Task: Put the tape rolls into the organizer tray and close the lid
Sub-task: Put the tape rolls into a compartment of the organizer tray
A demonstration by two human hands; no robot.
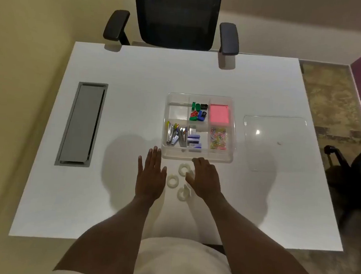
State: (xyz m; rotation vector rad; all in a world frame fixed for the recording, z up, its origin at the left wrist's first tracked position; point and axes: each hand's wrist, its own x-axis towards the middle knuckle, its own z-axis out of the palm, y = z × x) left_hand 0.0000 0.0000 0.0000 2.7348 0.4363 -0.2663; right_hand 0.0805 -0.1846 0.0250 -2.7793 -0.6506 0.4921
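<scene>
**Hovering hands, rolls on the desk**

Reaching over the white desk (256, 207), both bare hands sit just short of the clear tray (231, 140). Left hand (150, 177) lies flat, fingers spread and straight, gripping nothing. Right hand (204, 179) is curled palm-down over the tape rolls, fingers bent; whether it has pinched one cannot be told, since the hand covers that spot.

Three pale rolls show clearly on the desk between the hands: one (184, 169) nearest the tray, one (173, 180) beside the left thumb, one (182, 194) closest to the person. A fourth seems to peek from under the right fingers.

Tray stands open, its far-left compartment bare, others holding coloured clips, pink notes, staplers and paper clips. Lid (274, 144) lies flat on the desk to the tray's right, well apart from it.
</scene>
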